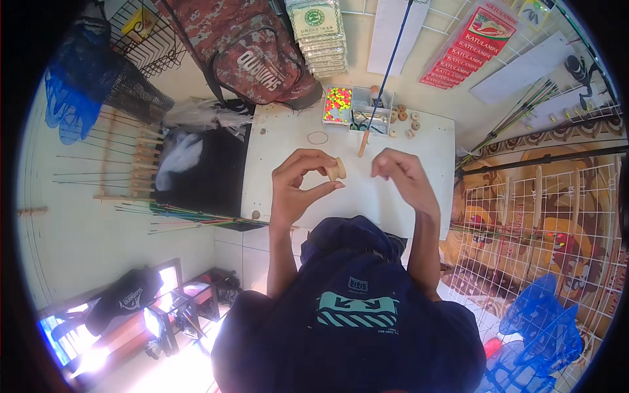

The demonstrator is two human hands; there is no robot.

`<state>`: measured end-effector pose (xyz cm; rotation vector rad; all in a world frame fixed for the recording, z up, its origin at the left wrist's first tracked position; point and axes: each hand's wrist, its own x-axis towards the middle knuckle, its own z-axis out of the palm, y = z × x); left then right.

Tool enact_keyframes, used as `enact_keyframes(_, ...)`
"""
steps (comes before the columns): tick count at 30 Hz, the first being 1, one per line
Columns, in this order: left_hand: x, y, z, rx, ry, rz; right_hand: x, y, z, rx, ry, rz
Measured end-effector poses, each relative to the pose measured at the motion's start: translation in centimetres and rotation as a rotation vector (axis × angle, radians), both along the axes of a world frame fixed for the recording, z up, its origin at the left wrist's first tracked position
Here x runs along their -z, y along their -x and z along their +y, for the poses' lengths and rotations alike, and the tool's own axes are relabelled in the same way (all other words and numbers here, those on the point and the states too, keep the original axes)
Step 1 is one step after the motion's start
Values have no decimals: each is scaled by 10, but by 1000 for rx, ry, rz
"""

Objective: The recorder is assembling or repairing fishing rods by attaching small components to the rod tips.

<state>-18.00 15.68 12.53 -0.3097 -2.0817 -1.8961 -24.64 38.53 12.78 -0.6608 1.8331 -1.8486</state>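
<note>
My left hand (291,190) pinches a small pale wooden spool (337,170) between thumb and fingers, above the white table (282,164). To the right, my right hand (406,177) is raised with its fingers curled together in a pinch. Whatever lies between those fingertips, perhaps a thin line, is too small to make out. A rod with a wooden handle (363,145) points toward me between the two hands, its blue shaft (393,52) rising at the back. A thin tan loop (309,138) lies beyond my left hand.
At the table's back stands a divided plastic box (357,98) with bright beads (338,103) and small tools. Several wooden spools (415,125) sit right of it. A camouflage backpack (255,59) is at back left, thin rods (190,216) jut at left, and a wire grid (537,223) stands right.
</note>
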Motion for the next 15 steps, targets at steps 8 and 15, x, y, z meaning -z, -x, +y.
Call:
enact_keyframes(8,5,6,6,62,-75,-8,-21,-9,29,196,55,-28)
enact_keyframes(15,5,10,10,19,-377,-70,-7,-6,43,314,-279,102)
